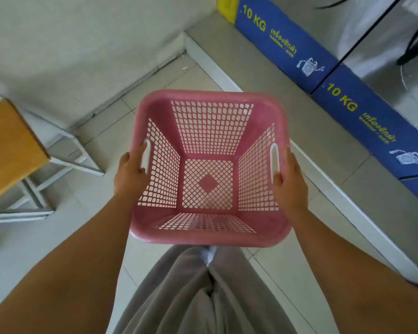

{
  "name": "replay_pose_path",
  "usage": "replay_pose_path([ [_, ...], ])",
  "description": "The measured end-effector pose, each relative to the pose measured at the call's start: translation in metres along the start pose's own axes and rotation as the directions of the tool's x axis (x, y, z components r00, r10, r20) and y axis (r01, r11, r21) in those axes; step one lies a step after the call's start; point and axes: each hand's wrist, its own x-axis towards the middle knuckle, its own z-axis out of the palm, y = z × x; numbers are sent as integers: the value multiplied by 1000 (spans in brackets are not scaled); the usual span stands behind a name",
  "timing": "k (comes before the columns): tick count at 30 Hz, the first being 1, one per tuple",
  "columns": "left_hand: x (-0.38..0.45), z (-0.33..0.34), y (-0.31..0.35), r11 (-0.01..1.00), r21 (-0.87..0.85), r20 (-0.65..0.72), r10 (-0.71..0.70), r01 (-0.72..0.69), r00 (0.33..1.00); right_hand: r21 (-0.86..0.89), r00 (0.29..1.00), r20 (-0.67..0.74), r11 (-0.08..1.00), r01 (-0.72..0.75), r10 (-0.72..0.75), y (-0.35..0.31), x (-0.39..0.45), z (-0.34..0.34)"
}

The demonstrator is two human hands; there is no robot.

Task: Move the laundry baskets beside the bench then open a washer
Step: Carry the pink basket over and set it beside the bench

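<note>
Head view: both hands grip pink basket (209, 162) handles.

Both your arms reach forward, bare to the elbows. Your left hand (130, 172) closes on the left handle of the basket (209, 237), and your right hand (290, 180) grips the right handle.
</note>
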Motion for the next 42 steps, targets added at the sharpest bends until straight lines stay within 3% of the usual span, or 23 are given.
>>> replay_pose_path([
  [6, -44, -43, -50, 984, -119, -174, -152, 133, 973, -39, 976, 105, 980, 197, -192, -57, -4, 0],
  [11, -89, -59, -86, 944, -218, -278, -303, 248, 911, -48, 923, 191, 936, 348, -333, -98, -4, 7],
  [22, -193, -57, -170, 756, -493, -385, -633, 430, 672, 32, 681, 430, 764, 645, -593, -193, -29, 51],
  [27, -247, -61, -231, 655, -581, -362, -740, 483, 567, 60, 560, 516, 679, 731, -648, -243, -80, 87],
  [32, -306, -80, -303, 585, -637, -361, -802, 503, 475, 34, 500, 561, 621, 783, -660, -291, -159, 131],
  [39, -408, -113, -416, 502, -646, -362, -865, 575, 349, 152, 319, 593, 492, 857, -739, -353, -291, 212],
  [42, -449, -131, -456, 459, -659, -380, -887, 596, 263, 194, 251, 602, 443, 875, -758, -379, -344, 243],
])
